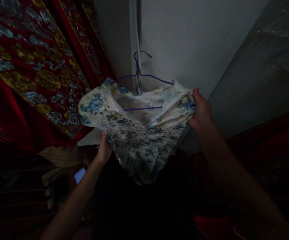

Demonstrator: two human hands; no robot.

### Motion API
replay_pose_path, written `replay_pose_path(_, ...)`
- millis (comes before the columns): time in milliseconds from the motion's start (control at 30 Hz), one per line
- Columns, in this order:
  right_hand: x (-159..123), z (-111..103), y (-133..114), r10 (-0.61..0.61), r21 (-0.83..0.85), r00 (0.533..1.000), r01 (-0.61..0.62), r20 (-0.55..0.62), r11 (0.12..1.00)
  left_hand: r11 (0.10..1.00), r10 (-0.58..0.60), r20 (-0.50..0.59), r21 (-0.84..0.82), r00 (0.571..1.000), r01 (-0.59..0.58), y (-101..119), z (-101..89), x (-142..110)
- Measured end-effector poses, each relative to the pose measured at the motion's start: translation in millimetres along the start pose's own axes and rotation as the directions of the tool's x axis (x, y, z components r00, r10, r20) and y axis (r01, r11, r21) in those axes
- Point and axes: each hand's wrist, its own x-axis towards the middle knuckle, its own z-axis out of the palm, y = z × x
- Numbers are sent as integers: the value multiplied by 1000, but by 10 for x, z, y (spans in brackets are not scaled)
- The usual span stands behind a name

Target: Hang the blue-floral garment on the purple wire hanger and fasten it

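Note:
A white blouse (141, 140) with a blue and yellow floral print hangs on a thin purple clothes hanger (147, 75). The hanger's hook is up by a pale cord, and its lower bar shows through the V-shaped neck. My left hand (104, 150) grips the blouse's side below the left sleeve, thumb up and the other fingers hidden behind the cloth. At the right sleeve, my right hand (202, 111) pinches the sleeve's edge, holding it out to the side. The blouse's lower part narrows away into the dark.
Red cloth (59, 66) with gold and silver embroidery hangs at the left. A pale wall (179, 40) stands behind, with a pale cord (137, 33) running down it. Clear plastic sheeting (267, 66) covers the right side. A lit phone-like screen (79, 175) shows low at the left.

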Motion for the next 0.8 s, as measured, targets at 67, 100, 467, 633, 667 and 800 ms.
replay_pose_path(67,-217,-38,48,100,61,995,-99,-13,993,997,24,-23,80,999,-22,-179,-69,-145)
replay_pose_path(100,-312,-39,67,122,84,992,-119,-43,989,990,25,-18,143,1000,-22,-244,-97,-215)
replay_pose_path(467,-1778,17,416,80,-122,840,-172,-537,977,978,27,-180,207,983,11,-333,33,-725)
replay_pose_path(633,-2300,522,535,535,-90,833,-527,143,845,970,-163,-24,181,986,164,-403,186,-894)
replay_pose_path(667,-2275,606,531,503,-92,848,-495,163,864,966,-192,-29,169,981,194,-403,212,-916)
replay_pose_path(800,-2068,778,512,417,-54,889,-415,186,908,959,-267,-71,76,961,272,-394,274,-985)
